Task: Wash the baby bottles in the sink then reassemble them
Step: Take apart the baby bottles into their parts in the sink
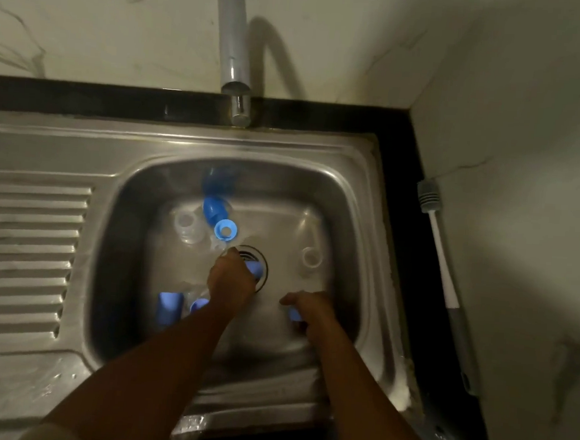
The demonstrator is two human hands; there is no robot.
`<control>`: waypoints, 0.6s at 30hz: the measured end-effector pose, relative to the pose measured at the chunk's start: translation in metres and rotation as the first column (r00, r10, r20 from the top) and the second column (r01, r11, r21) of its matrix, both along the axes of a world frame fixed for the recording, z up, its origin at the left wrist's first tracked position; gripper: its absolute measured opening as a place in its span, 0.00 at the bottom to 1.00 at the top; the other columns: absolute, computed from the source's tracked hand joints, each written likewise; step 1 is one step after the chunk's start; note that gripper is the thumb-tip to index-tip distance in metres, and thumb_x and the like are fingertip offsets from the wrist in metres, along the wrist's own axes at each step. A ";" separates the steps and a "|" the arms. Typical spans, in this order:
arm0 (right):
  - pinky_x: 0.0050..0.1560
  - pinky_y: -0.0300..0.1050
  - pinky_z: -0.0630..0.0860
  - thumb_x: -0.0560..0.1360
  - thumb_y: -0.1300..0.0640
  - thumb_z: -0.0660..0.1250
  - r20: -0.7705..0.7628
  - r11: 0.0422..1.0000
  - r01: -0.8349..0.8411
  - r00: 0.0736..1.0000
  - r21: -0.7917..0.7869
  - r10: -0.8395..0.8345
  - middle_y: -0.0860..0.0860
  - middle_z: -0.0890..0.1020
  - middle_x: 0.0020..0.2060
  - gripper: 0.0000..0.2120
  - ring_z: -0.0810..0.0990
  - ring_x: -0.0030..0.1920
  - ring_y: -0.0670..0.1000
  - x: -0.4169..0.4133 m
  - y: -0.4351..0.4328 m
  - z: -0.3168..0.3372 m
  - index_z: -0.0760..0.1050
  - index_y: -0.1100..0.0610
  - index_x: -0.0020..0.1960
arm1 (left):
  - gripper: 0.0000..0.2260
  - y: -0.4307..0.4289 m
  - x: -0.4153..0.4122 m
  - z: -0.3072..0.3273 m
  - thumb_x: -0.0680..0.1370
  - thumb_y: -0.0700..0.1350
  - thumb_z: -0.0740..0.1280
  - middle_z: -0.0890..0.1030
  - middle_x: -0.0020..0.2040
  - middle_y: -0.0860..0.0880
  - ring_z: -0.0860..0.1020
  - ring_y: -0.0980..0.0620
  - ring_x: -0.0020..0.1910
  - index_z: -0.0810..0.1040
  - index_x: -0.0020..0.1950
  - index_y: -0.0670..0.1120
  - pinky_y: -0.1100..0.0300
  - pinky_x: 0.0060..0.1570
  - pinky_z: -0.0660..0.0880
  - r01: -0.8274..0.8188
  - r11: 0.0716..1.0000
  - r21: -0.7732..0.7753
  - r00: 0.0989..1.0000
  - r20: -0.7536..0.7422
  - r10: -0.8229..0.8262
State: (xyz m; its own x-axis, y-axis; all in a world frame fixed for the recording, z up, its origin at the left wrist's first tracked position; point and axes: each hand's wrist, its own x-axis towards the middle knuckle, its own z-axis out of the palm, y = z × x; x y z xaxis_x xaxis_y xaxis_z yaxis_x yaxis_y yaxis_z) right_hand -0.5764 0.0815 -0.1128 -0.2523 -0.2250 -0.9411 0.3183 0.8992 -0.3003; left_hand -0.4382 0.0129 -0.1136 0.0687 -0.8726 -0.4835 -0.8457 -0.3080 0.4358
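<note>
A stainless-steel sink (352, 196) held loose baby-bottle parts around its drain (245, 252): a blue ring (225, 230) and blue cap (213, 207) at 11 o'clock, a clear piece (186, 224) at 10, another clear part (311, 257) at 3, a blue cylinder (169, 309) at 8.

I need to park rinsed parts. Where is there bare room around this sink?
The ribbed drainboard left of the basin is bare, down to its flat front corner. Inside, only the back right corner, behind the clear ring, is free. Blue parts, the left hand and the right hand crowd the middle and front.
</note>
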 end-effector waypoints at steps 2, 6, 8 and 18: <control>0.22 0.34 0.63 0.70 0.66 0.74 -0.031 0.999 -0.042 0.999 -0.005 0.042 0.54 0.72 0.20 0.14 0.69 0.23 0.51 -0.003 0.003 -0.003 0.71 0.62 0.31 | 0.15 -0.008 -0.015 0.007 0.79 0.42 0.65 0.80 0.58 0.40 0.79 0.39 0.58 0.75 0.65 0.41 0.49 0.56 0.74 0.052 0.988 -0.147 0.998 -0.039 -0.059; 0.25 0.35 0.68 0.72 0.62 0.74 0.009 0.989 -0.147 0.989 0.013 0.147 0.56 0.75 0.30 0.13 0.72 0.28 0.53 -0.010 0.002 -0.007 0.73 0.62 0.33 | 0.14 -0.039 -0.055 0.017 0.76 0.36 0.65 0.84 0.53 0.41 0.81 0.41 0.54 0.80 0.61 0.39 0.50 0.56 0.76 0.120 0.932 -0.341 0.957 -0.212 -0.200; 0.19 0.32 0.65 0.75 0.61 0.72 0.008 0.980 -0.198 0.980 0.025 0.198 0.56 0.73 0.29 0.17 0.71 0.27 0.52 -0.015 -0.002 -0.003 0.70 0.63 0.32 | 0.11 -0.052 -0.071 0.015 0.75 0.35 0.67 0.84 0.50 0.40 0.81 0.40 0.51 0.82 0.56 0.39 0.51 0.53 0.75 0.181 0.906 -0.383 0.932 -0.227 -0.282; 0.27 0.37 0.70 0.71 0.65 0.74 -0.043 0.978 -0.195 0.980 -0.078 0.192 0.54 0.75 0.29 0.14 0.73 0.28 0.51 -0.011 0.003 -0.008 0.72 0.61 0.32 | 0.25 -0.057 -0.075 -0.013 0.77 0.35 0.68 0.77 0.65 0.36 0.75 0.37 0.64 0.69 0.75 0.40 0.49 0.64 0.69 0.390 0.861 -0.327 0.862 -0.199 -0.466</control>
State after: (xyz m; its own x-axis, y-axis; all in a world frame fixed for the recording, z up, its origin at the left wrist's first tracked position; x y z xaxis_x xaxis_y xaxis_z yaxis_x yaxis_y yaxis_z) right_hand -0.5876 0.0848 -0.1212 -0.2294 -0.3484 -0.9088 0.1288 0.9147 -0.3832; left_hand -0.5130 -0.0438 -0.1264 -0.4374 -0.8820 -0.1755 -0.7080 0.2174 0.6719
